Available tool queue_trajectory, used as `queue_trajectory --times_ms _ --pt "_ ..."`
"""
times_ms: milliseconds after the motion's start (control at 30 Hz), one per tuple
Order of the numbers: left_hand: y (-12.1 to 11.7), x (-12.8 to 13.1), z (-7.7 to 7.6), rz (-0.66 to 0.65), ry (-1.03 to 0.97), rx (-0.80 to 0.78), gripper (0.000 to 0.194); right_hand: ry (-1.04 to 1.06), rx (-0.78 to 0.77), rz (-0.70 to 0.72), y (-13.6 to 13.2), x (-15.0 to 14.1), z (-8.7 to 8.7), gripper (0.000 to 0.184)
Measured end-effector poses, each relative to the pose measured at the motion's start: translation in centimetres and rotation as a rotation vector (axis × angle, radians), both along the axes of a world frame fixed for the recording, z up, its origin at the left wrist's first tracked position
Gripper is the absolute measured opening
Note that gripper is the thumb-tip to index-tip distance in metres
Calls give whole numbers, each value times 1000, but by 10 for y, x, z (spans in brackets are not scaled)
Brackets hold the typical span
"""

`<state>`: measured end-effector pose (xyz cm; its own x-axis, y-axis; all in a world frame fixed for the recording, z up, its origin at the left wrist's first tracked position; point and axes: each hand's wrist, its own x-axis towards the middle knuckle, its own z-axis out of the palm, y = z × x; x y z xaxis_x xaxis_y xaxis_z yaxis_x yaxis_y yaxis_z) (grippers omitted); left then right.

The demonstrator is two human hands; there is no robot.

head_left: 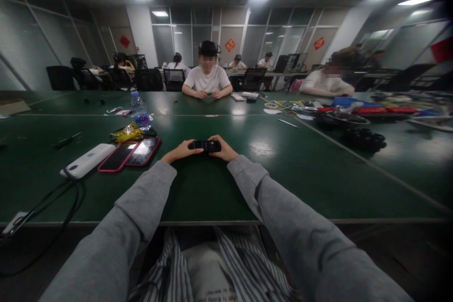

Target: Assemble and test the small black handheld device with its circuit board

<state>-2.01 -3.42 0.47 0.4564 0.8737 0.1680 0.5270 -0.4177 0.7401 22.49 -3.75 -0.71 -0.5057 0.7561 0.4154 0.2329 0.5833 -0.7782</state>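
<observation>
Between both hands, just above or resting on the green table (212, 193), is a small black handheld device (205, 145). A dark screen takes up its left half, and it is held sideways. My left hand (181, 150) grips its left end, with the thumb along the near edge. At the other end my right hand (223, 149) is closed round it, thumb on the front. The fingers behind the device are mostly hidden. What exactly the device is cannot be made out.
To the left lie a white power bank (88, 159), two red-edged phones (118, 156), yellow packaging (127, 132) and a water bottle (140, 112). A screwdriver (66, 140) is farther left. Cables (290, 104), a pen (288, 123) and a black bundle (364, 139) lie right. A person (207, 75) sits opposite.
</observation>
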Motion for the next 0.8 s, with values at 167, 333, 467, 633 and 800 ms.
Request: queue_trajectory --times_ms 167,333,467,633,800 --pt "0 0 0 7 -23 -35 66 51 -109 -36 2 2 2 51" --pt "-2 1 0 3 -54 -60 66 115 -214 -60 7 1 1 48" --pt "-1 1 -1 -13 -96 -90 67 176 -281 -62 7 2 0 46" --pt "-1 1 -1 -54 -166 -142 67 248 -383 -40 7 4 1 51" --pt "-4 0 2 -72 -233 -197 63 301 -446 -34 8 4 0 51"
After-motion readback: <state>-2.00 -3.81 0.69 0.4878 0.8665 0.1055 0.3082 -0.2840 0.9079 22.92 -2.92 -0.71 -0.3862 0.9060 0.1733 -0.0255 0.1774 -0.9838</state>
